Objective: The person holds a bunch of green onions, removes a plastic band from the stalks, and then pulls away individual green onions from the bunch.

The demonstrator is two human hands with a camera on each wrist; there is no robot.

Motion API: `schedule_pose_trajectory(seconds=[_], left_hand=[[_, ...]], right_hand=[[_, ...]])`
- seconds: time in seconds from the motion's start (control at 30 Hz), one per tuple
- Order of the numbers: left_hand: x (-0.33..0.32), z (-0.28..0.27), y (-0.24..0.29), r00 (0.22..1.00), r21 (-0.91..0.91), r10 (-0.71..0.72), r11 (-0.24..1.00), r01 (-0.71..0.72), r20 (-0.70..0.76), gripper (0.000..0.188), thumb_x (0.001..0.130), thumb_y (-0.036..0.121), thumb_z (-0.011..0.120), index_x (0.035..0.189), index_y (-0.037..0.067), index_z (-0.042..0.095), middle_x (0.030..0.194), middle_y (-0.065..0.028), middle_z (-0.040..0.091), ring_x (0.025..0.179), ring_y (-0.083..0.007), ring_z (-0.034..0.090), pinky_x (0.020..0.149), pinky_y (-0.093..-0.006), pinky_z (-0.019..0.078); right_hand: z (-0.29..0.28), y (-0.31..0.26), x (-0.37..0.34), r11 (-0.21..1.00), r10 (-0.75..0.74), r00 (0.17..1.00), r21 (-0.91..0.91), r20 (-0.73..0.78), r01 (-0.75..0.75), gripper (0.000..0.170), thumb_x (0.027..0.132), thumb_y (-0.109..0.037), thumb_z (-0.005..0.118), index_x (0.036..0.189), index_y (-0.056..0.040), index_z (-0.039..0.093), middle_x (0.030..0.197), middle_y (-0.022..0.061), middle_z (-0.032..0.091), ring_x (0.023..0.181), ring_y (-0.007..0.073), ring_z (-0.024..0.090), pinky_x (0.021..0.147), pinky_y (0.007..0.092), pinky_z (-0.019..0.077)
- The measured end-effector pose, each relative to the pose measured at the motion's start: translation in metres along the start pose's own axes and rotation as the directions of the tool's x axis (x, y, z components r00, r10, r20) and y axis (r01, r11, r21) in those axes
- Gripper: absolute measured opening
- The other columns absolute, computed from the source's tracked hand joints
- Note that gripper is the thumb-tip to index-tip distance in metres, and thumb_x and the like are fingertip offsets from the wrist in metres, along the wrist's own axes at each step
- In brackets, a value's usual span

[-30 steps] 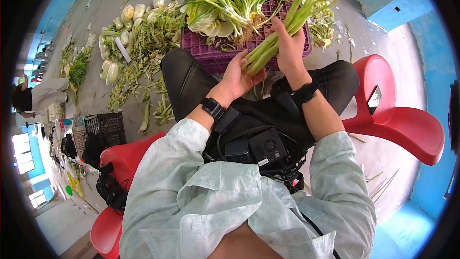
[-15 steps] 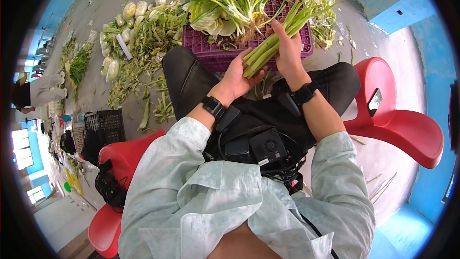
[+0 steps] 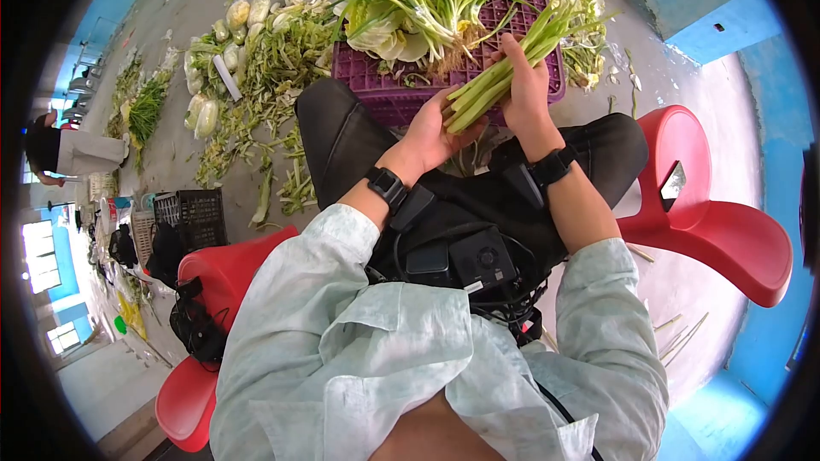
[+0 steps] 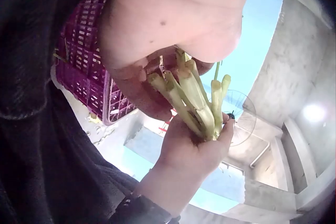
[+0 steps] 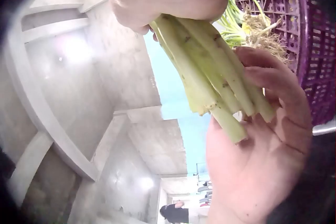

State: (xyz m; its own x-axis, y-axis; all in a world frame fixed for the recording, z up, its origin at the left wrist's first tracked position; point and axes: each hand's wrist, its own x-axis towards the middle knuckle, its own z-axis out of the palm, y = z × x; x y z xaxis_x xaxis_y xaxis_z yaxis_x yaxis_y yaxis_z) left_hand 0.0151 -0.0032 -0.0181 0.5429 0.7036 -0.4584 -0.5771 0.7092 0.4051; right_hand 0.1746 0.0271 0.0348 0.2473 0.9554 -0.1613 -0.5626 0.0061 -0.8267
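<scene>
Seated behind a purple plastic crate (image 3: 389,107), a person holds a bunch of green stalks (image 3: 504,77) slantwise over its near edge, the right hand (image 3: 527,94) gripping the bunch between thumb and fingers, the left hand (image 3: 430,134) cupping the blunt lower ends with fingers curved round them, a two-point hold that probably keeps the loose stalks together and their ends level; rooted spring onions (image 3: 423,4) lie over pale cabbage leaves (image 3: 371,34) on the crate, perhaps for easy reach, while trimmings (image 3: 286,60) are heaped on its left
</scene>
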Motion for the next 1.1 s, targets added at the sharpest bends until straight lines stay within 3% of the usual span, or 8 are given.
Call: schedule_pose_trajectory(seconds=[0.1,0.3,0.4,0.47,0.9,1.0,1.1], left_hand=[[0.0,-0.002,0.0,0.996,0.037,0.012,0.999,-0.009,-0.091,0.041,0.105,0.036,0.048,0.126,0.001,0.058,0.115,-0.0138,0.067,0.101,-0.029,0.069,0.087,-0.0415,0.0618],[0.0,-0.002,0.003,0.997,-0.04,0.06,0.997,-0.062,-0.043,0.046,0.107,0.036,0.044,0.135,0.001,0.055,0.125,-0.017,0.064,0.108,-0.032,0.066,0.097,-0.0447,0.0565],[-0.003,0.005,0.003,0.997,-0.055,0.072,0.996,-0.073,-0.021,0.043,0.105,0.035,0.048,0.127,-0.001,0.056,0.12,-0.0161,0.065,0.104,-0.0303,0.067,0.096,-0.0468,0.057],[-0.005,0.008,0.003,0.998,-0.03,0.057,0.998,-0.057,0.002,0.043,0.105,0.035,0.048,0.127,0.0,0.057,0.12,-0.0156,0.066,0.104,-0.0303,0.067,0.095,-0.046,0.0574],[-0.007,0.007,0.002,0.996,-0.075,-0.015,0.997,0.021,0.086,0.042,0.107,0.038,0.046,0.13,0.006,0.06,0.118,-0.0115,0.069,0.104,-0.0279,0.069,0.093,-0.044,0.0593],[-0.009,0.009,0.003,0.995,-0.052,-0.012,0.999,0.018,0.098,0.044,0.108,0.039,0.043,0.134,0.006,0.057,0.122,-0.0125,0.066,0.108,-0.0266,0.066,0.1,-0.0446,0.0545],[-0.011,0.014,0.002,0.996,-0.141,0.007,0.99,0.005,0.085,0.047,0.107,0.04,0.044,0.136,0.004,0.055,0.126,-0.0137,0.064,0.112,-0.0278,0.064,0.104,-0.044,0.0521]], right_hand=[[-0.005,0.004,0.004,1.0,0.006,1.0,0.005,0.0,-0.006,0.019,0.096,-0.018,0.071,0.103,-0.0059,0.058,0.082,0.0054,0.063,0.069,0.0162,0.062,0.061,0.0322,0.0526],[-0.006,0.006,0.006,0.998,-0.058,0.998,-0.029,0.038,0.06,0.021,0.095,-0.017,0.073,0.105,-0.0057,0.058,0.082,0.0054,0.063,0.07,0.0162,0.063,0.062,0.0326,0.0535],[-0.004,0.007,0.004,0.997,-0.065,0.997,-0.028,0.03,0.066,0.02,0.095,-0.015,0.073,0.104,-0.0055,0.057,0.082,0.005,0.063,0.069,0.0146,0.062,0.06,0.0306,0.052],[-0.004,0.007,0.003,0.998,-0.058,0.997,-0.034,0.049,0.059,0.022,0.095,-0.016,0.073,0.107,-0.0059,0.058,0.083,0.0056,0.063,0.073,0.0166,0.064,0.065,0.0329,0.0546],[0.001,0.007,-0.003,0.997,-0.033,0.997,-0.072,0.063,0.038,0.023,0.094,-0.015,0.074,0.109,-0.0072,0.057,0.086,0.0042,0.064,0.074,0.0149,0.063,0.065,0.0308,0.0535],[-0.001,0.011,-0.001,0.996,-0.031,0.996,-0.075,0.084,0.038,0.024,0.094,-0.016,0.074,0.109,-0.007,0.057,0.087,0.0043,0.064,0.075,0.0147,0.063,0.065,0.0305,0.0536],[-0.002,0.014,-0.001,0.996,-0.032,0.994,-0.084,0.104,0.041,0.028,0.094,-0.016,0.075,0.111,-0.0062,0.056,0.088,0.0046,0.064,0.076,0.0145,0.063,0.065,0.0305,0.0545]])
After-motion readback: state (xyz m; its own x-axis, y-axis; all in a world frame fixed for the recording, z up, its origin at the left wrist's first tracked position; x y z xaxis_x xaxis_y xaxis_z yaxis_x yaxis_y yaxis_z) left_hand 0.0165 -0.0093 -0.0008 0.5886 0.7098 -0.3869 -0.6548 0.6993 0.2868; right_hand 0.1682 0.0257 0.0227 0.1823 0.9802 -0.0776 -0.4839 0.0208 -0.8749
